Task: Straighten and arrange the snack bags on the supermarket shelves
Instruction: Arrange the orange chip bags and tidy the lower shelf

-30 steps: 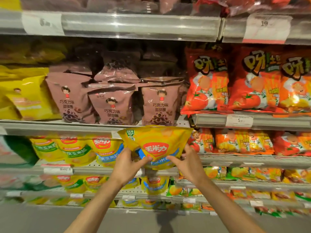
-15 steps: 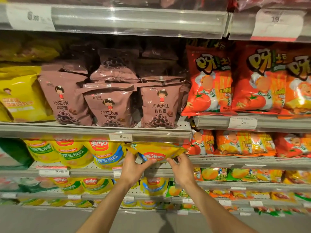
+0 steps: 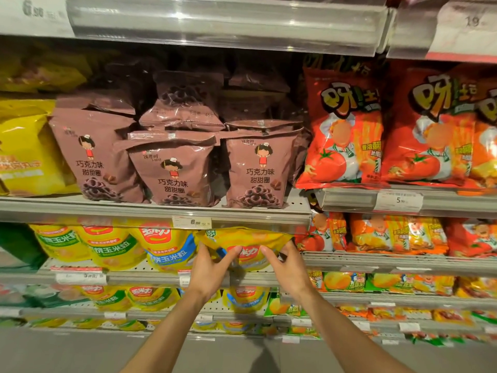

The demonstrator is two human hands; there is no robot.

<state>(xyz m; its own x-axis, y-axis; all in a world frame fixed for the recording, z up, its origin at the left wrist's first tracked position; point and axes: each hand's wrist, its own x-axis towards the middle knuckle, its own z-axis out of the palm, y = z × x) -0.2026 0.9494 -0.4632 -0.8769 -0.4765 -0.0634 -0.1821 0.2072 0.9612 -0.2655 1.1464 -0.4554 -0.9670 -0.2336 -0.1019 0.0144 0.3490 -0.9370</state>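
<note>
A yellow corn snack bag [image 3: 248,242] with a red logo sits tilted back under the lip of the brown-bag shelf, at the right end of a row of like yellow bags [image 3: 164,246]. My left hand [image 3: 208,267] grips its lower left side, thumb on the front. My right hand [image 3: 287,265] grips its lower right side the same way. The bag's bottom is hidden behind my hands.
Brown chocolate-ring bags [image 3: 174,170] stand on the shelf above, behind its price rail [image 3: 192,222]. Red tomato snack bags [image 3: 347,130] fill the shelves to the right. More yellow and green bags [image 3: 150,297] lie on lower shelves. A large yellow bag [image 3: 24,149] is at the left.
Both hands carried the yellow bag down from in front of the brown-bag shelf and pushed it into the shelf below; its top now tucks under the price rail.
</note>
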